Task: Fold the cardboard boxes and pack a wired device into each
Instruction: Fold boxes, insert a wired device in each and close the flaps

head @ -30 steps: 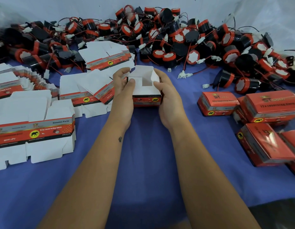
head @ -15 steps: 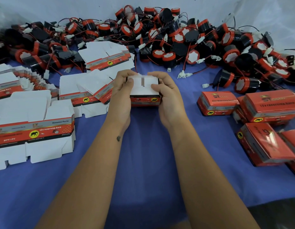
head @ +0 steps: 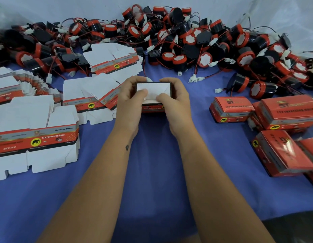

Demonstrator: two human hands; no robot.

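A small red cardboard box stands on the blue cloth at centre, its white end flaps folded over the top. My left hand grips its left side, thumb pressing on the white flaps. My right hand grips the right side, thumb also on the flaps. A big heap of red and black wired devices stretches across the back. Flat unfolded boxes lie in stacks at the left.
Several closed red boxes sit at the right, one nearer the front. More flat boxes lie behind my left hand. Loose white connectors trail onto the blue cloth beyond my right hand.
The box's flaps stood open a second ago; both hands folded them down, and my thumbs now press the closed white flaps.
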